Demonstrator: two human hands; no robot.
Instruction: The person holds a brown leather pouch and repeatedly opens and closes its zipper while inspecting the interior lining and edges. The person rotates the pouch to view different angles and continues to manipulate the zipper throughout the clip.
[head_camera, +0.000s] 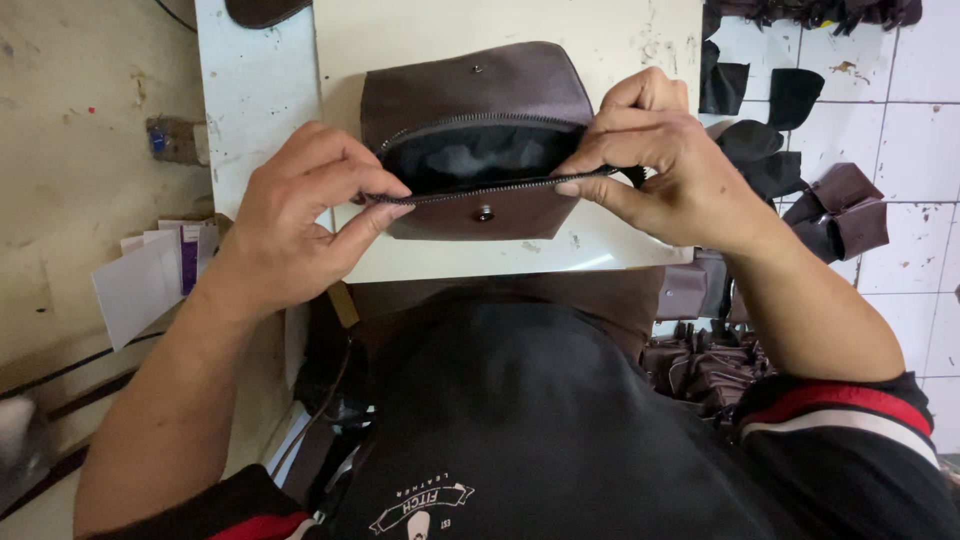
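Hands (300, 215) (660, 160) pinched shut on near zipper edge (470, 192) of open brown pouch (475, 85), at nine and three o'clock, on cream board (640, 40); seemingly inspecting; next likely needs steady grip.

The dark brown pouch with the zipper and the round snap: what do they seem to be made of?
The dark brown pouch looks like leather or imitation leather: smooth, matte, softly creased. Its zipper, pinched by the left hand and right hand, has shiny, likely metal, teeth. The round snap glints like metal. The black lining seems fabric.
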